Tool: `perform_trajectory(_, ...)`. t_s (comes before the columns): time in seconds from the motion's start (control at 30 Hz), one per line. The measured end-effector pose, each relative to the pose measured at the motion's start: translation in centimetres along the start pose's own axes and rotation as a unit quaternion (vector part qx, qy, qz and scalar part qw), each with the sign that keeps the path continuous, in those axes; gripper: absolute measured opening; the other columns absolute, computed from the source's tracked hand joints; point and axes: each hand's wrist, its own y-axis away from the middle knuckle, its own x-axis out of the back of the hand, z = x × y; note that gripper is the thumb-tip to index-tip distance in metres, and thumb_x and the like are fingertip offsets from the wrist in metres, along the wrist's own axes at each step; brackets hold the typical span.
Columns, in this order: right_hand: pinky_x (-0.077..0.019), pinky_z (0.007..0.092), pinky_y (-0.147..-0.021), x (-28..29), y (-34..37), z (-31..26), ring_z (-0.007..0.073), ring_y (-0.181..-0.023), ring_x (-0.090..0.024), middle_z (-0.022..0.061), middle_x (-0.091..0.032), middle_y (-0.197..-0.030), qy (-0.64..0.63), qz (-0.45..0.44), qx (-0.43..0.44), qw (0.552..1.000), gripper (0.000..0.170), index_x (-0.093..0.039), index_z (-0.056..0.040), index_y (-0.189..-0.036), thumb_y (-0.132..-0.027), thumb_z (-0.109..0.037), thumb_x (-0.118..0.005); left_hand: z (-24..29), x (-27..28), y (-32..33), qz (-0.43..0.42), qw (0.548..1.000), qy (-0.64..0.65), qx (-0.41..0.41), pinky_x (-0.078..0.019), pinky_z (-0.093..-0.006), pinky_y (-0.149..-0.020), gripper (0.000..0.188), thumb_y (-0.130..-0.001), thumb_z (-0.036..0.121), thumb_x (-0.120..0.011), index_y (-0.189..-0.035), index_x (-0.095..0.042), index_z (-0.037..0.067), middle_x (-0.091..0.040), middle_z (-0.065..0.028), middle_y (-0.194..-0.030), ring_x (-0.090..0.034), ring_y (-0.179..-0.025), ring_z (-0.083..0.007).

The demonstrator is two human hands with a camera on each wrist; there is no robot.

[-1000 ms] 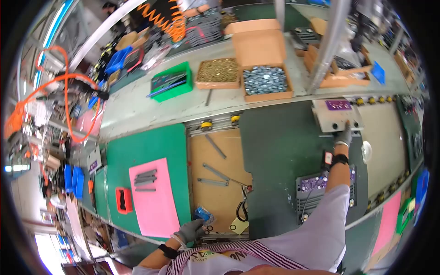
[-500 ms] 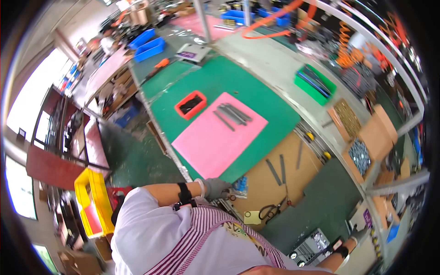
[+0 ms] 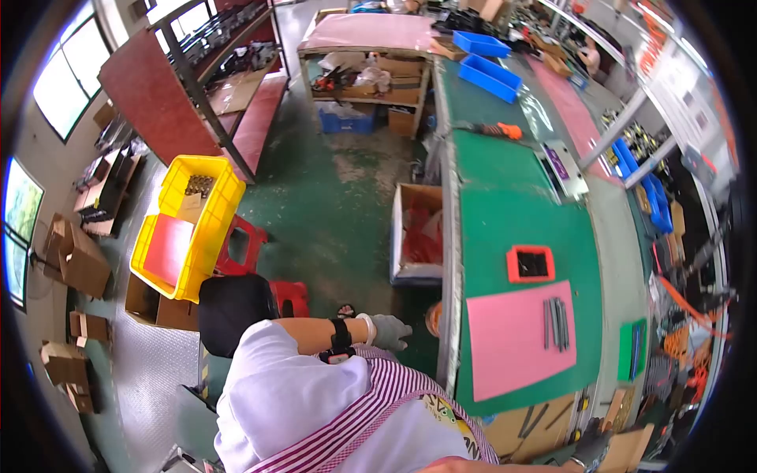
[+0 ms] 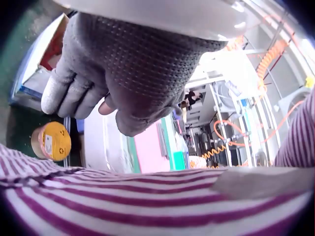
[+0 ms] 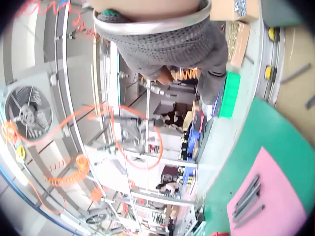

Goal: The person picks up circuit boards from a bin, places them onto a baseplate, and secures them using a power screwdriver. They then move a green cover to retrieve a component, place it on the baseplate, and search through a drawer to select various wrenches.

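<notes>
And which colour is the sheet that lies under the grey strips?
The sheet is pink; the head view shows it best.

On the left hand (image 3: 389,332) we see a rough, matt, knitted cloth glove (image 4: 147,59). At the frame's right, the pink sheet (image 3: 505,347) looks smooth and matt; the grey strips (image 3: 557,325) are dull, metal or plastic we cannot tell. At left, the yellow crate (image 3: 223,225) is smooth plastic; the striped apron (image 4: 123,196) below is soft cloth.

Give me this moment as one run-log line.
left hand: beside bench, holding nothing | right hand: nothing visibly held | grey strips: on pink sheet | red bin: on green surface
</notes>
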Motion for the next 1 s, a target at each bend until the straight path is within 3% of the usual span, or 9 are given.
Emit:
perform_trajectory(0.03,-0.0458,0.0362,-0.083,-5.0,0.1,-1.4,0.0292,-0.099,-0.051,0.0165,-0.052,-0.106,-0.186,-0.021,-0.054,0.981,0.043,-0.046,-0.001,-0.115,-0.087,-0.034,-0.051,-3.2,1.0,0.5,0.018,1.0,0.004,0.007,-0.0422,-0.0431,-0.085,0.046,-0.08,0.034,-0.051,-0.117,-0.048,0.006,-0.058,-0.0184,-0.106,-0.054,-0.101,-0.0346)
perform_trajectory(0.17,-0.0452,0.0364,-0.084,-26.4,2.1,-9.1,0.0238,-0.091,-0.05,0.0168,-0.047,-0.108,-0.24,-0.01,-0.198,0.95,0.039,-0.044,-0.0064,-0.118,-0.088,-0.031,-0.048,-13.6,5.8,4.8,0.069,0.995,0.056,0.052,-0.0428,-0.043,-0.084,0.044,-0.081,0.033,-0.05,-0.116,-0.049,0.005,-0.057,-0.018,-0.107,-0.055,-0.099,-0.0346)
perform_trajectory(0.23,-0.045,0.0368,-0.083,-35.5,2.5,-11.4,0.0229,-0.086,-0.05,0.0152,-0.047,-0.107,-0.236,-0.074,-0.214,0.945,0.041,-0.042,-0.0074,-0.121,-0.088,-0.031,-0.049,-16.9,10.2,8.7,0.074,0.988,0.087,0.101,-0.0427,-0.0424,-0.085,0.044,-0.082,0.033,-0.049,-0.116,-0.048,0.005,-0.055,-0.017,-0.111,-0.054,-0.1,-0.0336)
perform_trajectory(0.37,-0.0453,0.039,-0.082,-49.6,1.5,-12.4,0.0227,-0.088,-0.051,0.0117,-0.048,-0.108,-0.203,-0.26,-0.149,0.932,0.046,-0.041,-0.0093,-0.124,-0.086,-0.034,-0.05,-24.8,13.7,12.1,0.18,0.968,0.108,0.136,-0.0431,-0.0416,-0.084,0.043,-0.083,0.033,-0.048,-0.116,-0.048,0.005,-0.058,-0.0163,-0.105,-0.055,-0.098,-0.0327)
perform_trajectory(0.6,-0.0483,0.0392,-0.075,-75.2,-0.9,-15.6,0.0222,-0.082,-0.056,0.0084,-0.056,-0.095,-0.184,-0.342,-0.192,0.902,0.033,-0.049,-0.0106,-0.112,-0.086,-0.031,-0.05,-36.4,21.1,13.9,0.321,0.916,0.203,0.131,-0.0441,-0.0407,-0.08,0.04,-0.083,0.03,-0.05,-0.114,-0.049,0.004,-0.061,-0.0164,-0.095,-0.057,-0.093,-0.0335)
perform_trajectory(0.83,-0.0519,0.0372,-0.063,-104.9,-2.9,-15.2,0.0204,-0.072,-0.059,0.0057,-0.059,-0.085,-0.162,-0.4,-0.208,0.878,0.024,-0.053,-0.0124,-0.105,-0.084,-0.025,-0.051,-49.0,33.2,14.7,0.41,0.859,0.205,0.226,-0.0451,-0.0398,-0.077,0.035,-0.082,0.028,-0.05,-0.108,-0.052,0.005,-0.06,-0.0174,-0.096,-0.058,-0.09,-0.0336)
perform_trajectory(0.87,-0.0526,0.0349,-0.06,-109.1,-1.1,-17.7,0.0182,-0.068,-0.058,0.0046,-0.057,-0.083,-0.156,-0.386,-0.249,0.874,0.025,-0.052,-0.0116,-0.105,-0.082,-0.02,-0.054,-50.4,34.3,15.0,0.429,0.844,0.215,0.239,-0.0451,-0.0398,-0.077,0.035,-0.082,0.027,-0.05,-0.108,-0.052,0.005,-0.06,-0.0176,-0.096,-0.058,-0.089,-0.0338)
perform_trajectory(1.0,-0.0523,0.0307,-0.058,-125.0,5.7,-27.3,0.0151,-0.065,-0.058,0.0034,-0.056,-0.084,-0.066,-0.496,-0.159,0.851,0.028,-0.051,-0.0082,-0.107,-0.08,-0.014,-0.056,-54.9,38.9,17.3,0.489,0.777,0.277,0.284,-0.0447,-0.0405,-0.076,0.033,-0.082,0.026,-0.05,-0.106,-0.053,0.004,-0.06,-0.0182,-0.094,-0.057,-0.089,-0.035)
